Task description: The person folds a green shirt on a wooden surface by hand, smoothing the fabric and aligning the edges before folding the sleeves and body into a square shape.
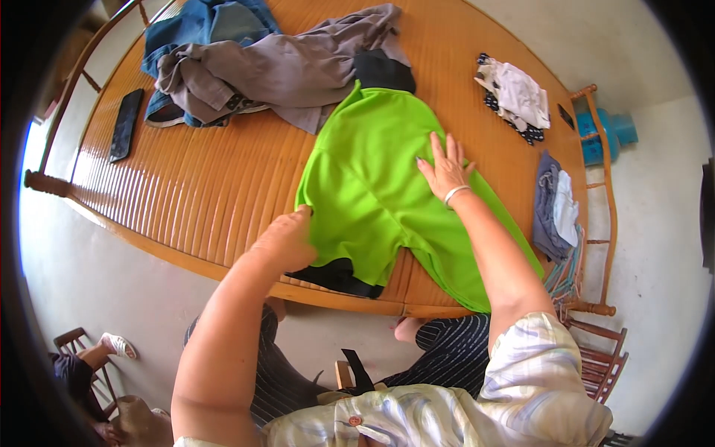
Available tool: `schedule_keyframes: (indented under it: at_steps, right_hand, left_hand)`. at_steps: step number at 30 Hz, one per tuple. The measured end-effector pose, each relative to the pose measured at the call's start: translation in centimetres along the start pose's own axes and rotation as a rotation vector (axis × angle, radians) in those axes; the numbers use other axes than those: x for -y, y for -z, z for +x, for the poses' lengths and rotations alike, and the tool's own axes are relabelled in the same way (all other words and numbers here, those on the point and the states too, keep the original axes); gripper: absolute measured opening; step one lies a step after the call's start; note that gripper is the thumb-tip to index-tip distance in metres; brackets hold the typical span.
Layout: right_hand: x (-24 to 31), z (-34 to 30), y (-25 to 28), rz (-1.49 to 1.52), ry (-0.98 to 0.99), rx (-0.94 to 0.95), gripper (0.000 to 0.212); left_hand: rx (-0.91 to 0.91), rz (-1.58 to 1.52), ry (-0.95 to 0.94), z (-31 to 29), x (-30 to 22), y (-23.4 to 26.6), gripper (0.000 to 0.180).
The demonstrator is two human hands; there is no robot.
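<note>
Bright green shorts [365, 164] lie spread on the bed with the two legs pointing toward me. Black fabric [383, 71] shows at their top end, and more black shows under the near left leg hem. My left hand [287, 237] is closed on the left outer edge of the shorts, low on that leg; its fingertips are partly hidden. With fingers spread, my right hand [448, 170] rests flat on the upper right part of the shorts. A light bracelet circles my right wrist.
Beyond the shorts lie a grey-brown garment [290, 71] and blue jeans [212, 26]. A black phone [126, 125] is at the left. Folded light clothes [514, 93] and a grey-blue folded garment [547, 194] sit at the right, near hangers [567, 272]. Another person's foot [118, 346] shows at lower left.
</note>
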State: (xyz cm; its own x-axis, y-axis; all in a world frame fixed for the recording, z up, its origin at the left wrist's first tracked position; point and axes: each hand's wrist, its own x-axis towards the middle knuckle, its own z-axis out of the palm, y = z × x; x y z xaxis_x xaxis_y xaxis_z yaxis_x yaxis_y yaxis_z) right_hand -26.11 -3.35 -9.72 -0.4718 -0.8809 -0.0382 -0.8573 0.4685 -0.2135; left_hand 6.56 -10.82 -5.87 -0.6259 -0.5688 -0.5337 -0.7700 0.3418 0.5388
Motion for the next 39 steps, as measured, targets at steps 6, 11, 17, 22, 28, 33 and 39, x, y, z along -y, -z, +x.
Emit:
schedule_keyframes:
  at_steps: [6,11,17,22,28,33,39]
  right_hand:
    - [-6.8,3.1,1.1,-0.210,0.034,0.012,0.071]
    - [-5.3,6.2,2.3,-0.028,0.317,-0.165,0.074]
    - [8.4,6.0,-2.0,-0.212,0.213,-0.037,0.079]
    - [14.3,4.2,-4.1,-0.124,0.361,-0.033,0.090]
    - [8.5,3.5,-0.2,0.439,0.579,-0.192,0.069]
    - [-6.7,-5.8,3.9,0.343,0.194,-0.340,0.035]
    - [-24.6,-26.1,4.6,-0.208,-0.399,-0.405,0.038]
  left_hand:
    - [0.011,-0.087,-0.158,-0.9,-3.7,-2.0,0.048]
    - [0.214,-0.001,-0.177,-0.5,-5.3,-2.1,0.043]
    - [0.363,0.135,-0.244,-1.0,-6.8,-1.7,0.038]
    - [0.459,0.199,-0.378,-1.3,-6.3,-2.1,0.030]
    - [0.785,0.145,-0.129,0.1,-6.2,1.0,0.032]
    - [0.691,0.101,-0.029,0.1,-5.2,3.4,0.032]
    - [0.645,0.074,-0.001,0.1,-5.0,4.0,0.035]
